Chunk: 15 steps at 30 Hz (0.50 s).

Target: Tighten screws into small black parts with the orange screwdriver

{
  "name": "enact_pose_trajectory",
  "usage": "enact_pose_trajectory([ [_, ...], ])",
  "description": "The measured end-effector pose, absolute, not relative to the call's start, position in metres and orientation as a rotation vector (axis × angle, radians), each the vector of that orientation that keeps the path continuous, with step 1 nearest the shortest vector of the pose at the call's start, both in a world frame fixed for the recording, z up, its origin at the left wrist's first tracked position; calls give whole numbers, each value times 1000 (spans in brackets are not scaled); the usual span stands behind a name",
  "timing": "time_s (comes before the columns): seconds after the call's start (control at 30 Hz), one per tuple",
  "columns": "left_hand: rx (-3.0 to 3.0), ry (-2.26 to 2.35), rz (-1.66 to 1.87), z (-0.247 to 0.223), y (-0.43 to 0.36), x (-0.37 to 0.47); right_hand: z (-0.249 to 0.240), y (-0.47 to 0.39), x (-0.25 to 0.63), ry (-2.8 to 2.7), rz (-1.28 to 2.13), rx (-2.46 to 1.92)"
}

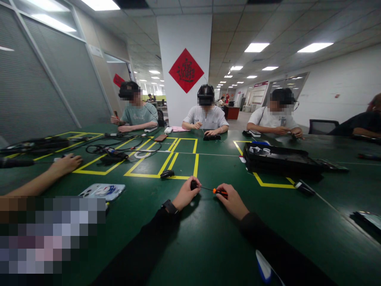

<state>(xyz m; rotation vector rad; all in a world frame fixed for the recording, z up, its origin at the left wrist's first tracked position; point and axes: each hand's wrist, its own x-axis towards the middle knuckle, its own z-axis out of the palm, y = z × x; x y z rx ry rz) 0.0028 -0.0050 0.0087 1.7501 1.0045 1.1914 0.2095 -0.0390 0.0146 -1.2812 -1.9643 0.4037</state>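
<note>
My left hand, with a dark watch at its wrist, is closed on a small black part whose kind I cannot make out. My right hand grips an orange and black screwdriver. The thin shaft points left, and its tip is at or close to the black part. Both hands are just above the green table, in front of me. A small black object lies on the table beyond my left hand.
A phone lies to the left, near a co-worker's hand. Black cables spread across the left side. A black tray with small parts stands at right. Several people sit around. A blue and white object is near my right forearm.
</note>
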Motion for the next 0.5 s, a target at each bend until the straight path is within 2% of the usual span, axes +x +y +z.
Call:
enact_pose_trajectory([
  [0.5,1757,1061,1176,10,-6,3,15,-36,212,-1936,468,-1227],
])
